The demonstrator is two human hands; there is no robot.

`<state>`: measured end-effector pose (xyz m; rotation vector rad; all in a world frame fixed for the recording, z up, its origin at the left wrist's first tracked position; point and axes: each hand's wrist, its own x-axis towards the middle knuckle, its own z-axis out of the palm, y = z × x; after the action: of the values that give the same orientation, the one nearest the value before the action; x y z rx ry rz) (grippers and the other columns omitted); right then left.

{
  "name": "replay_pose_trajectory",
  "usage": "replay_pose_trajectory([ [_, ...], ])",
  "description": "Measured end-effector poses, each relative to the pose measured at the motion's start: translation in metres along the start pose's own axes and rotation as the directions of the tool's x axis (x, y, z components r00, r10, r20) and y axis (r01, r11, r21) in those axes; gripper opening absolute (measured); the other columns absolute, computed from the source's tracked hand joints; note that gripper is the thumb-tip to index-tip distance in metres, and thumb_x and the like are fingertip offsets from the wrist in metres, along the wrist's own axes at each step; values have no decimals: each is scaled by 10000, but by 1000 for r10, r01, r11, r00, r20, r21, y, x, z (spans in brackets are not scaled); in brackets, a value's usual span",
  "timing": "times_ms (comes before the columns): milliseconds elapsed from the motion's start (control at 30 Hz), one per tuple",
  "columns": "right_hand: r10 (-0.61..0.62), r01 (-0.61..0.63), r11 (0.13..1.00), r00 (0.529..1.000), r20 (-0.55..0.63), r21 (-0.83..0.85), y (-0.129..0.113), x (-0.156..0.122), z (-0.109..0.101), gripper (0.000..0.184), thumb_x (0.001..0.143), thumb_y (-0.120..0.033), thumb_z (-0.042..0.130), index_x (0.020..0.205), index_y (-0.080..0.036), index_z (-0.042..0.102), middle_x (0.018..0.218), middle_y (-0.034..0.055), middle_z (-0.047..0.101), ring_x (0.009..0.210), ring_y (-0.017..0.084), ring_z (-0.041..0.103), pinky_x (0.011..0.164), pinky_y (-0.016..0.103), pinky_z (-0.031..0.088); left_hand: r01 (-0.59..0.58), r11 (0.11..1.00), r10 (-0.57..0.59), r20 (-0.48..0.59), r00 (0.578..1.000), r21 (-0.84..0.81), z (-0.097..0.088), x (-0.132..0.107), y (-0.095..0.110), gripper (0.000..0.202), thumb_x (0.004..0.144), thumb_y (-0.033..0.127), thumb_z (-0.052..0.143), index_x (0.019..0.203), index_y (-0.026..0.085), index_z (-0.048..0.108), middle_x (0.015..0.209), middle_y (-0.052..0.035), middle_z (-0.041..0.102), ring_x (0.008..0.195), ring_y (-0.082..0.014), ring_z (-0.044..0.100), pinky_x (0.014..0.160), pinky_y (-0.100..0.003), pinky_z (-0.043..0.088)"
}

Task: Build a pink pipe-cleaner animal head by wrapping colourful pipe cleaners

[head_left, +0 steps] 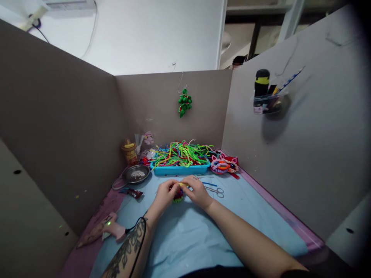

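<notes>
My left hand and my right hand meet over the blue cloth, both with fingers closed in a pinch. Between them is a small pipe-cleaner piece, with purple, red and green showing below my left fingers. A yellow bit at its top sits between the fingertips of both hands. My fingers hide most of the piece. Just right of my right hand lie scissors and a blue pipe cleaner. Beyond both hands stands a blue tray heaped with colourful pipe cleaners.
A pink glue gun lies at left, its cord crossing my left forearm. A metal dish, a wrapper and a tub sit back left. Finished-looking crafts lie right of the tray. Grey panels enclose the table.
</notes>
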<state>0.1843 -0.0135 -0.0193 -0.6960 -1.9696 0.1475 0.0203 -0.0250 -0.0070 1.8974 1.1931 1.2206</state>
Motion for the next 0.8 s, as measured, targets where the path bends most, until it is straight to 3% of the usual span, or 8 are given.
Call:
replay_pose_trajectory([
  [500,-126,125,992,992,-32,-21,3,0,0,113,862,-197,502,864,-193,615,782,55,632,768,180,541,719,331,441,46,997,-45,29,999,-57,4,1,-5,357,808,426,486,680,118,614,597,-5,571,564,-114,475,521,-206,372],
  [800,-118,118,993,993,8,-14,4,-2,-1,134,856,-189,504,892,-195,634,817,61,639,779,178,546,733,333,433,102,986,-94,64,994,-134,4,0,-5,355,789,436,524,651,118,598,533,13,543,500,-98,465,482,-201,359],
])
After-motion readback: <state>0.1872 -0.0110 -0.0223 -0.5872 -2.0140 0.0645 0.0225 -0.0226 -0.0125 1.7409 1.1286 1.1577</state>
